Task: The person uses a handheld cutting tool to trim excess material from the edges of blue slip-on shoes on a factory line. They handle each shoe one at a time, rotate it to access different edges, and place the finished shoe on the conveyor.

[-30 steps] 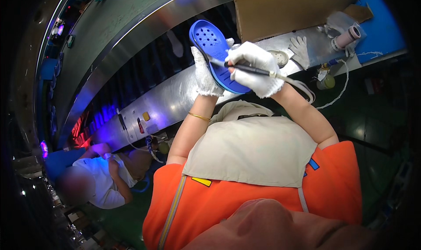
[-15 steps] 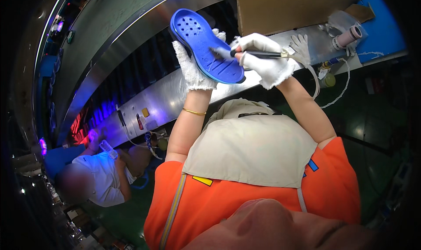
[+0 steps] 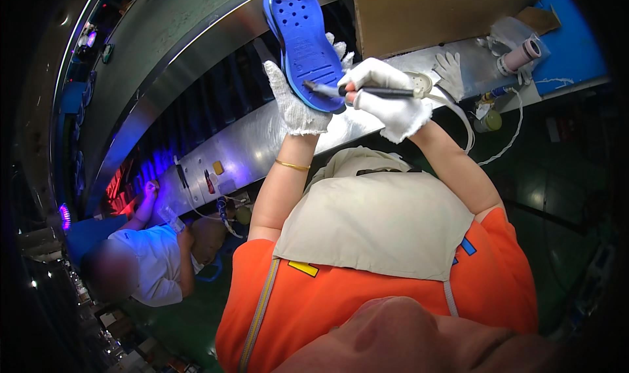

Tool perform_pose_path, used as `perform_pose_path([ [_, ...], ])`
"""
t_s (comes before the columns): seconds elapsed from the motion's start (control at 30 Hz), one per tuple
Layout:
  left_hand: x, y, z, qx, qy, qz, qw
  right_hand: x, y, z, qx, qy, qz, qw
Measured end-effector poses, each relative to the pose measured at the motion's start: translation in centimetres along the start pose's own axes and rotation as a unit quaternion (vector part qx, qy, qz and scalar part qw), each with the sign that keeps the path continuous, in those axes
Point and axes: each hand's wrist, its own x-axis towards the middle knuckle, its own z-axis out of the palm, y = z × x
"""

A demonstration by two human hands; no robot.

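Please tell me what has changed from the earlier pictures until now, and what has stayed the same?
The blue clog, held in the gloved left hand, has risen and tilted more upright, toe near the upper edge. The gloved right hand followed with the dark pen-like tool, its tip on the sole. Both grips are unchanged; the spare glove on the bench stayed put.

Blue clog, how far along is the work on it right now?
Already done: the blue clog is picked up and held sole-side up in the gloved left hand. In hand: the right hand holds a dark pen-like tool with its tip on the sole near the heel. Left: the clog is not yet set down; how much sole remains can't be told.
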Motion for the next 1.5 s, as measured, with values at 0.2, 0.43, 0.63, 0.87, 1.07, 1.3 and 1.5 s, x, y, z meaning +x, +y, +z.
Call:
perform_pose_path([
  [0.2, 0.3, 0.5, 0.0, 0.013, -0.02, -0.026, 0.999, 0.4, -0.1, -1.1, 0.041, -0.034, 0.077, 0.996],
  [0.43, 1.1, 1.4, -0.6, 0.069, 0.002, -0.082, 0.994, 0.5, -0.8, -1.9, -0.058, -0.095, 0.049, 0.993],
  [0.63, 1.8, 2.7, -0.6, 0.031, -0.049, -0.111, 0.992, 0.2, -0.4, -1.6, -0.001, -0.077, 0.081, 0.994],
  [0.87, 2.3, 3.4, -0.6, 0.02, -0.054, -0.167, 0.984, -0.4, -0.9, -2.4, 0.101, -0.084, 0.073, 0.989],
  [1.07, 3.0, 3.6, 0.1, 0.146, 0.024, -0.199, 0.969, 1.5, -1.3, -1.5, -0.125, -0.116, -0.069, 0.983],
  [1.3, 3.6, 3.7, 0.1, 0.263, 0.107, -0.276, 0.918, 2.8, -0.9, -2.8, -0.179, -0.187, 0.085, 0.962],
  [1.5, 3.8, 3.2, 0.7, 0.314, 0.129, -0.292, 0.894, 3.1, -1.9, -4.2, -0.159, -0.208, 0.079, 0.962],
])
